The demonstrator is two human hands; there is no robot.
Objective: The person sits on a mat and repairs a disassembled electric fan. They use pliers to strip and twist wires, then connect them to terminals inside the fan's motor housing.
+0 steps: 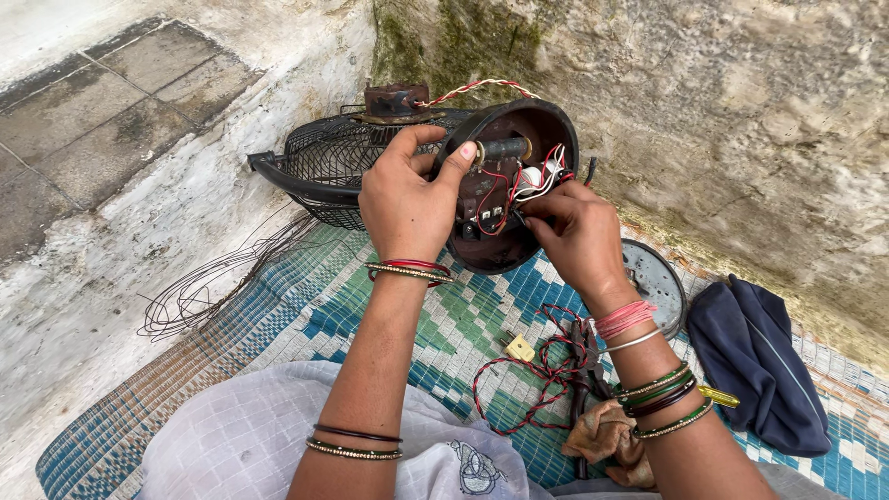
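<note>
Woven mat (370,306), blue, green and white check, spread on the ground against a rough stone wall (741,120). Landmark: dark round fan motor housing (505,185), tilted up on edge, open side toward the camera, above the mat's far edge.

Around the housing:
- Behind and left of it, a black wire fan guard (324,167) lying flat, a rusty motor part (396,100) on top.
- Left of it and nearer the camera, a loose coil of thin bare wire (204,287) on the whitewashed ledge.
- Right of it, a round grey metal cover (653,278), partly hidden by the right wrist.
- Farther right, a folded dark blue cloth (759,361).
- Below it on the mat, a twisted red-and-black cord (537,370) with a small yellowish plug (519,347), dark pliers just beside it, and a crumpled brown rag (607,435).

Inside the housing: red, white and black wires crowd the middle, hiding much of the motor shaft area.

Hands:
- Left hand (407,199) grips the housing's left rim, fingers curled behind, thumb pressed onto the inner face near the shaft.
- Right hand (574,231) is closed narrow, fingertips pinched among the wires at the lower right of the housing; what exactly they pinch cannot be told.
</note>
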